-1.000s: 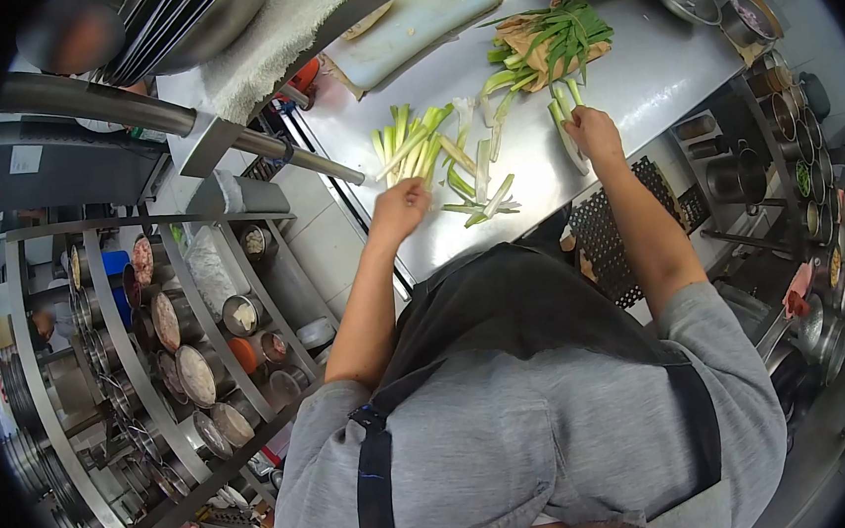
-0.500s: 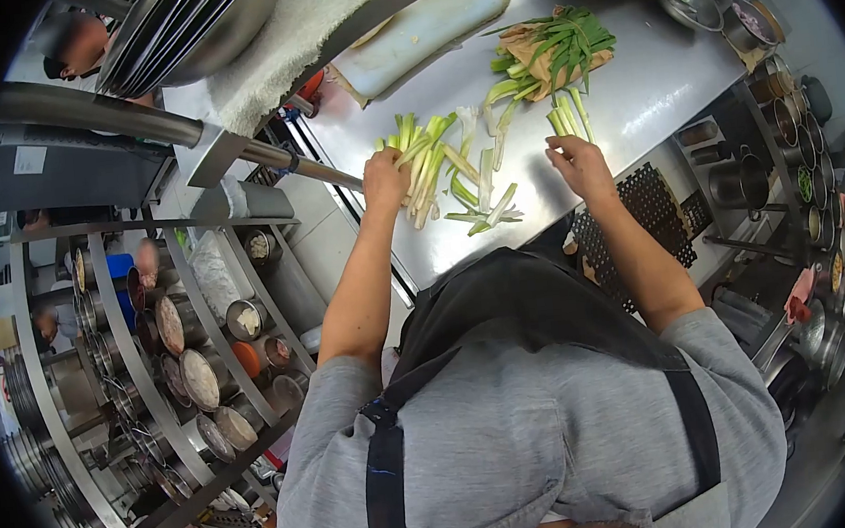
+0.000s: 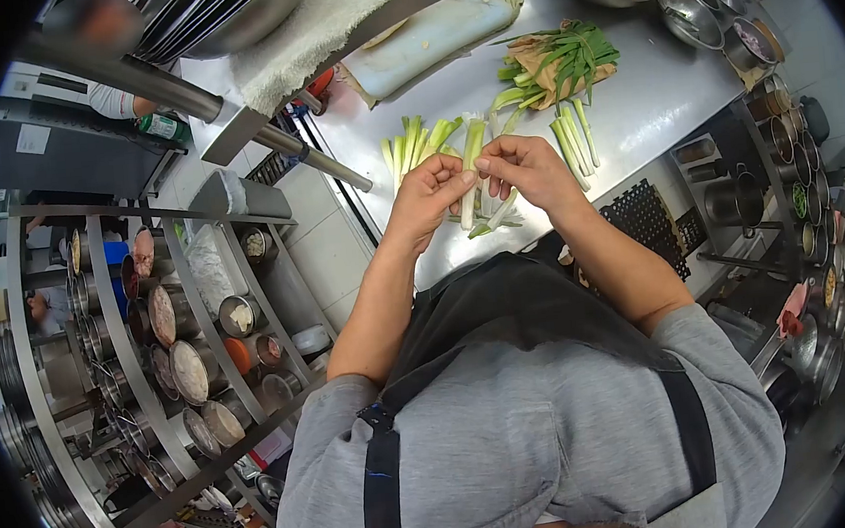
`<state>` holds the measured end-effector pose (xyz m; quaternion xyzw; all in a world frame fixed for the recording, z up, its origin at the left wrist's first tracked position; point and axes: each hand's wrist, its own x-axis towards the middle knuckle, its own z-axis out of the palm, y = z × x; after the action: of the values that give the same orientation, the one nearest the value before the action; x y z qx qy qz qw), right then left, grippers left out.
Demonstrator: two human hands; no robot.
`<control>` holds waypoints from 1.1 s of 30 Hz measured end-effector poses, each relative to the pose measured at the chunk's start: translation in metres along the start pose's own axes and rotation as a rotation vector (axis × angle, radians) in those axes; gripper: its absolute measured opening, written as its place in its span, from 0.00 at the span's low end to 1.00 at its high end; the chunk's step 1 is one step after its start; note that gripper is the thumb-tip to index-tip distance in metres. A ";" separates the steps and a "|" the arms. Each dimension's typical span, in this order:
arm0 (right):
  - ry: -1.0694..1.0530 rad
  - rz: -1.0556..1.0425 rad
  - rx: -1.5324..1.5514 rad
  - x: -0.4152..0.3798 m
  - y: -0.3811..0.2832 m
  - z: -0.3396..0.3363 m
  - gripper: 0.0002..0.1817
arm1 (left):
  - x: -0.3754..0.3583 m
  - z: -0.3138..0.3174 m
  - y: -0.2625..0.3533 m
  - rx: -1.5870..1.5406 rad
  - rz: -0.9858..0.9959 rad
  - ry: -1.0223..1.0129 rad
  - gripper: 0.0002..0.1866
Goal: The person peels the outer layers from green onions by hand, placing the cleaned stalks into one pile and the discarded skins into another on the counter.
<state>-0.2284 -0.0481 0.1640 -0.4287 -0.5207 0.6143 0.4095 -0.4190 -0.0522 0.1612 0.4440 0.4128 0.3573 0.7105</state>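
Both hands meet over the steel table around one pale green leek stalk (image 3: 474,143). My left hand (image 3: 432,197) has its thumb and fingers pinched on the stalk's left side. My right hand (image 3: 526,172) pinches at the same stalk from the right, fingertips close to the left thumb. Behind my left hand lies a pile of leek stalks (image 3: 411,140). Loose trimmed leek pieces (image 3: 501,219) lie under and in front of the hands, partly hidden. To the right rests a small group of leek stalks (image 3: 573,143).
Leafy green tops (image 3: 579,51) lie on brown paper farther back on the steel table (image 3: 671,76). A wrapped, pale blue board (image 3: 435,43) sits at the back left. Metal bowls (image 3: 690,17) stand at the back right. A shelf rail (image 3: 320,163) juts in from the left.
My left hand has moved right from the pile, and my right hand has come left from the separate stalks. They now meet at one leek stalk. A few more stalks lie on the right.
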 end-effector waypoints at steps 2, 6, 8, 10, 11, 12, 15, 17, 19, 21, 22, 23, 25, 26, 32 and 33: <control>-0.003 0.004 0.041 -0.003 -0.005 0.000 0.11 | -0.001 0.002 0.000 -0.060 0.066 -0.016 0.11; -0.017 -0.006 0.087 -0.006 -0.007 -0.002 0.10 | -0.002 0.006 -0.002 -0.112 0.092 -0.047 0.11; -0.023 -0.009 0.096 -0.006 -0.007 -0.002 0.09 | -0.002 0.011 -0.002 -0.215 0.083 -0.017 0.12; 0.001 -0.022 0.051 -0.006 -0.005 0.001 0.09 | -0.003 0.017 -0.001 -0.204 0.077 0.015 0.13; 0.002 -0.023 0.051 -0.006 -0.004 0.003 0.09 | -0.004 0.019 0.001 -0.195 0.073 0.050 0.14; 0.014 -0.041 0.028 -0.006 -0.003 0.005 0.09 | -0.006 0.022 0.004 -0.195 0.074 0.048 0.14; 0.021 -0.050 -0.005 -0.008 -0.001 0.008 0.09 | -0.011 0.028 0.010 -0.140 0.082 0.068 0.13; 0.013 -0.044 -0.016 -0.009 0.001 0.011 0.09 | -0.013 0.031 0.012 0.029 0.174 0.076 0.12; -0.022 -0.028 0.047 -0.009 0.005 0.013 0.09 | -0.013 0.028 0.011 -0.006 0.160 0.080 0.12; -0.033 -0.026 0.036 -0.013 0.004 0.018 0.08 | -0.011 0.022 0.005 -0.040 0.146 0.086 0.12; -0.042 -0.022 0.028 -0.014 0.004 0.020 0.08 | -0.008 0.017 -0.002 -0.130 0.119 0.094 0.11; -0.043 -0.022 0.028 -0.016 0.003 0.021 0.08 | -0.006 0.015 -0.002 -0.221 0.091 0.102 0.11; -0.015 -0.056 0.050 -0.019 -0.001 0.020 0.08 | -0.002 0.020 -0.003 -0.254 0.122 0.194 0.12; -0.017 -0.053 0.050 -0.021 -0.004 0.020 0.08 | 0.000 0.022 -0.003 -0.288 0.151 0.286 0.12; 0.054 -0.141 -0.031 -0.035 0.000 0.014 0.08 | 0.010 -0.011 -0.006 -0.047 0.028 0.311 0.13; 0.085 -0.156 -0.019 -0.038 0.002 0.013 0.08 | 0.012 -0.015 -0.008 -0.060 -0.001 0.332 0.13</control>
<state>-0.2296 -0.0884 0.1672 -0.4164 -0.5404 0.5567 0.4740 -0.4271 -0.0395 0.1469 0.3573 0.5141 0.4375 0.6455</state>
